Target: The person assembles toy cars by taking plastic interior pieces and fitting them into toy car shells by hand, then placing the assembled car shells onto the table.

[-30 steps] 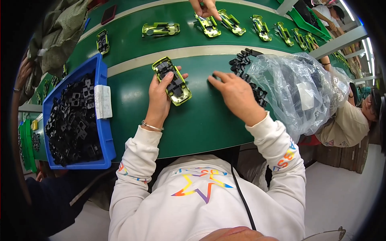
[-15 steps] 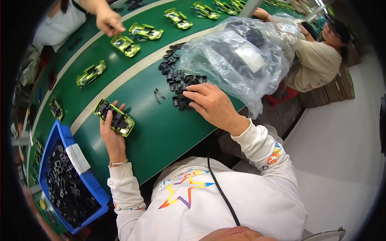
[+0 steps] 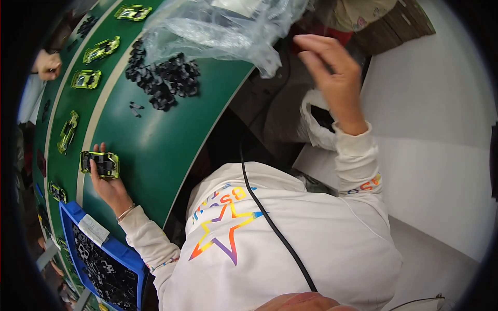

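Note:
My left hand [image 3: 110,190] is wrapped round a lime-green toy car [image 3: 107,165], its black side facing up, over the near part of the green table. Away from the table, my right hand [image 3: 334,78] is raised over the floor with fingers partly bent and apart. Nothing shows between them. A pile of small black plastic parts [image 3: 168,78] lies on the table beside a clear plastic bag [image 3: 218,31]. A few loose black pieces [image 3: 136,108] lie apart from the pile.
Several green toy cars [image 3: 86,79] sit along the strip beyond the pale divider. A blue bin [image 3: 120,248] of black parts stands at my lower left. Below my right hand is a white bag [image 3: 311,122]. Another person's hand [image 3: 49,65] shows at far left.
My right hand has left the black parts and swung right, off the table. The left hand still holds the toy car. The whole view has turned to the right.

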{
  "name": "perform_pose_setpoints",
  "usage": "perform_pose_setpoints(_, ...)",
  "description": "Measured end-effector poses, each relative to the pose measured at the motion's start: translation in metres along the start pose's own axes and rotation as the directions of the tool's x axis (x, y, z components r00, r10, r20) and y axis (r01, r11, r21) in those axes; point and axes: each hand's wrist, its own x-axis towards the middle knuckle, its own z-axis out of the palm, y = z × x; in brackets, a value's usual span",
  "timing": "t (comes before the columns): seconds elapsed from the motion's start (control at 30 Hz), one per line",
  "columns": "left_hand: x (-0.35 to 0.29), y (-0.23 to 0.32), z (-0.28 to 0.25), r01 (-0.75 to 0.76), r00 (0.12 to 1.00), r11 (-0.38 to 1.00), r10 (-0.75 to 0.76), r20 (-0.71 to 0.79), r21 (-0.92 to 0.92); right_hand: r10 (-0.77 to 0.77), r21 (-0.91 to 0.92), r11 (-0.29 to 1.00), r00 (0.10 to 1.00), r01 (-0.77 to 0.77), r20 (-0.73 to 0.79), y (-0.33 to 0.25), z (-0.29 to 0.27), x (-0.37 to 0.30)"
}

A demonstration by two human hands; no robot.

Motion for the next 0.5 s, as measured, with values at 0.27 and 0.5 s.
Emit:
perform_pose_setpoints(0.27,0.006,-0.002,-0.004,-0.009,1.0,1.0,0.009,0.008,0.025,0.761,0.058,0.648,0.648,-0.76,-0.013,0.12,-0.088,-0.196)
perform_pose_setpoints(0.5,0.003,0.003,0.001,-0.09,0.996,0.98,0.089,0.009,0.178,0.95,0.051,0.295,0.298,-0.954,0.091,0.237,-0.027,-0.353)
